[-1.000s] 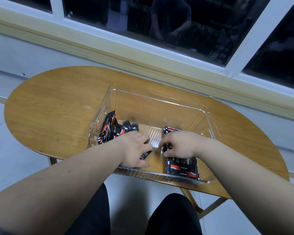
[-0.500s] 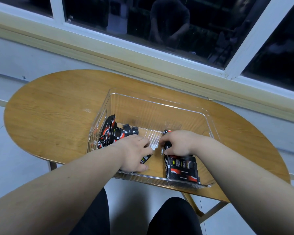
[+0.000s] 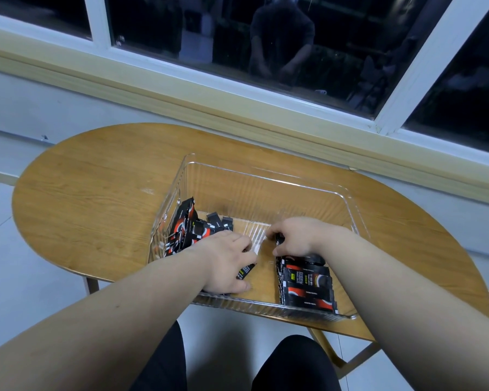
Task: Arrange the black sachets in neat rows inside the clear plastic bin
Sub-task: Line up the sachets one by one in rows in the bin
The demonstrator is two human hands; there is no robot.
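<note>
the fingers [image 3: 244, 245] of the left hand [image 3: 223, 263] were curled downward and closed with the thumb around a single sachet [image 3: 246, 271], whose end with a yellow-green mark stuck out from under the palm. across a narrow gap, the fingers [image 3: 275, 231] of the right hand [image 3: 297, 235] were bent and pressed together, pinching the far end of the row of sachets [image 3: 307, 286]; the thumb lay low against the row's left side. how many packets that hand held could not be told.

the row stood packed on edge in the near right part of the clear plastic bin [image 3: 268, 177], reaching the near wall, black with red and white print. the single sachet hung low over the bin's floor in the near middle. behind the left wrist, a loose pile of sachets [image 3: 185, 228] leaned against the bin's left wall, jumbled at different angles. the far half of the bin showed only its ribbed clear bottom.

both forearms came in over the near rim. the bin sat on the right half of an oval wooden surface [image 3: 96, 193], its near edge close to the surface's edge. below were the person's knees in black trousers [image 3: 291, 362]. beyond the surface ran a pale wall, and above it a white-framed window [image 3: 424, 69], dark, with a dim reflection.
</note>
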